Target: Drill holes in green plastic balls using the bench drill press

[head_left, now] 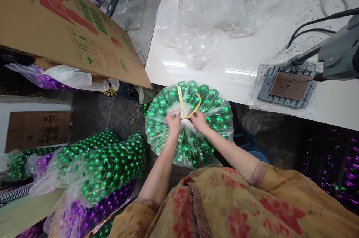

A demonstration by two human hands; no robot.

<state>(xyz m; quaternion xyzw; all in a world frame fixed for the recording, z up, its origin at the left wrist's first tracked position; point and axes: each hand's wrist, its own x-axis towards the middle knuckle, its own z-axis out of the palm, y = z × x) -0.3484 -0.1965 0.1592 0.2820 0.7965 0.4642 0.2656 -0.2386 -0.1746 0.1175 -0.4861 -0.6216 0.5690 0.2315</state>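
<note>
In front of me stands a clear plastic bag (157, 125) full of shiny green balls, its top gathered into a bunched neck (182, 109). A yellow strap (181, 97) loops around that neck, with two ends sticking up. My left hand (174, 120) is closed on the gathered plastic at the left of the neck. On the other side, my right hand (198, 120) pinches the yellow strap close against the neck; its fingertips are partly hidden.
Loose clear plastic (196, 17) covers part of the white table (218, 77). A grey machine (336, 51) over a slotted plate stands at the right. A large cardboard box (70, 24) is at upper left, a person's sleeve (70, 77) below it. Filled green bags (112, 167) lie at lower left.
</note>
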